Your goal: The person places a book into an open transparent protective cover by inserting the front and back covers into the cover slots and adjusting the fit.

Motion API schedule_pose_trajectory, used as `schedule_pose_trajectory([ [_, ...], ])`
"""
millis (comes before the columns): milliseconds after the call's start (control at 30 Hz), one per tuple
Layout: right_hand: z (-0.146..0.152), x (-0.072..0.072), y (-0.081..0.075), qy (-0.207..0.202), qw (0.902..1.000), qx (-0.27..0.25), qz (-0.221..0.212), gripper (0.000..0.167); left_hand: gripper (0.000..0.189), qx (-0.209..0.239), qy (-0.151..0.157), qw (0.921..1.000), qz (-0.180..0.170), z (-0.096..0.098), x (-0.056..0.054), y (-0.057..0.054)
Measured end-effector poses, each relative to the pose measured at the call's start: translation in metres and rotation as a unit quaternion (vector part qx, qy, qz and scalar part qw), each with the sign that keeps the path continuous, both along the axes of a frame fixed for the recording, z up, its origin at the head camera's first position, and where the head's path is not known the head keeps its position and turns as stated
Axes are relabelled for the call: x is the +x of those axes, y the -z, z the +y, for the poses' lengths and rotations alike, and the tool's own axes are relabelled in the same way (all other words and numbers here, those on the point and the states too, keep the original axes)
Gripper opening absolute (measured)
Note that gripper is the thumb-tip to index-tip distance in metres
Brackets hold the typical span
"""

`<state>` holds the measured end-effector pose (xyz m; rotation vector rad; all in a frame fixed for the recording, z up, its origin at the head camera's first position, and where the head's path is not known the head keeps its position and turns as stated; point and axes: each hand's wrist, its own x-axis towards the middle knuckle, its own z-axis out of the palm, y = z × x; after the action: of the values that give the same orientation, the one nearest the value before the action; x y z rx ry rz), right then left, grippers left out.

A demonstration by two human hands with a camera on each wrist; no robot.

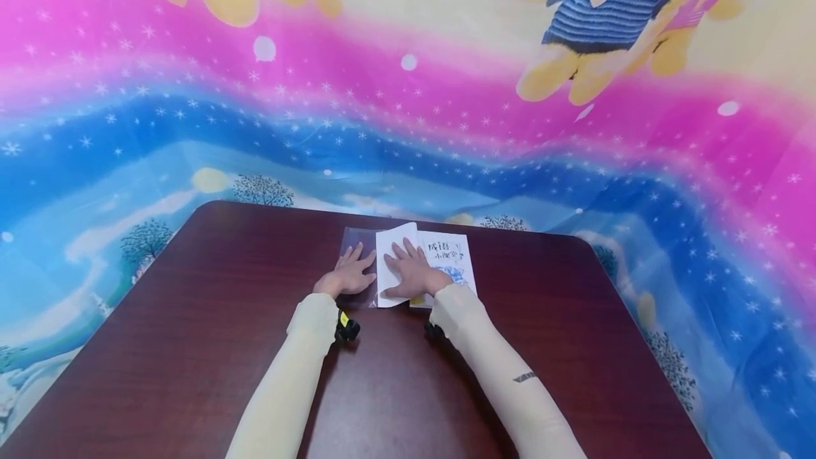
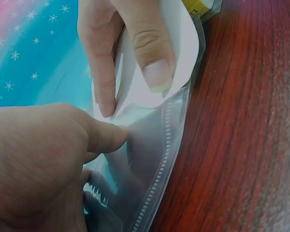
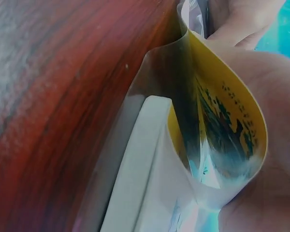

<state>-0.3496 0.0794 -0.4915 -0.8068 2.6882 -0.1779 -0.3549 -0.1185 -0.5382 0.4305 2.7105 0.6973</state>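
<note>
A book [image 1: 468, 271] with Chinese lettering on its white first page lies near the table's far edge. Its cover [image 1: 397, 238] is folded back to the left, white inside facing up. My right hand [image 1: 413, 273] presses on that white side with fingers spread. A clear plastic book jacket [image 2: 150, 164], with a dotted seam, extends left from beneath the cover. On it rests my left hand [image 1: 349, 275], fingers extended, thumb close to the cover's edge. In the right wrist view the cover's yellow printed outside [image 3: 246, 111] bulges in a loop beside the page block [image 3: 140, 159].
The dark red-brown wooden table [image 1: 242, 303] spreads around the book on all sides. Behind it hangs a cloth backdrop [image 1: 408, 112] with cartoon bears and snowflakes. A dark wrist device [image 1: 347, 328] sits at the left cuff.
</note>
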Motion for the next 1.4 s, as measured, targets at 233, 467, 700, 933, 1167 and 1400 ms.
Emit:
schedule_pose_trajectory([
  [233,0.001,-0.001,-0.001,0.005,0.9999,-0.010,-0.007,0.090,0.075,-0.004,0.000,0.9998,-0.021,-0.002,-0.004,0.002],
  [467,0.002,-0.001,-0.001,0.012,0.9997,-0.020,-0.012,0.088,0.078,-0.002,0.006,0.9997,-0.022,-0.003,-0.005,0.003],
  [700,0.003,-0.002,0.000,0.015,0.9996,-0.024,-0.005,0.090,0.079,0.000,0.002,0.9997,-0.026,-0.003,-0.001,-0.002],
  [933,0.000,-0.002,0.002,0.022,0.9995,-0.023,0.005,0.091,0.079,-0.001,0.004,0.9997,-0.024,-0.001,0.005,-0.011],
  [1167,-0.005,-0.002,0.002,0.025,0.9991,-0.031,0.015,0.088,0.081,-0.001,0.001,0.9997,-0.026,-0.001,0.001,-0.006],
  [1400,-0.007,0.000,0.002,0.028,0.9989,-0.036,0.013,0.090,0.080,-0.005,0.001,0.9997,-0.024,-0.001,0.004,-0.007],
])
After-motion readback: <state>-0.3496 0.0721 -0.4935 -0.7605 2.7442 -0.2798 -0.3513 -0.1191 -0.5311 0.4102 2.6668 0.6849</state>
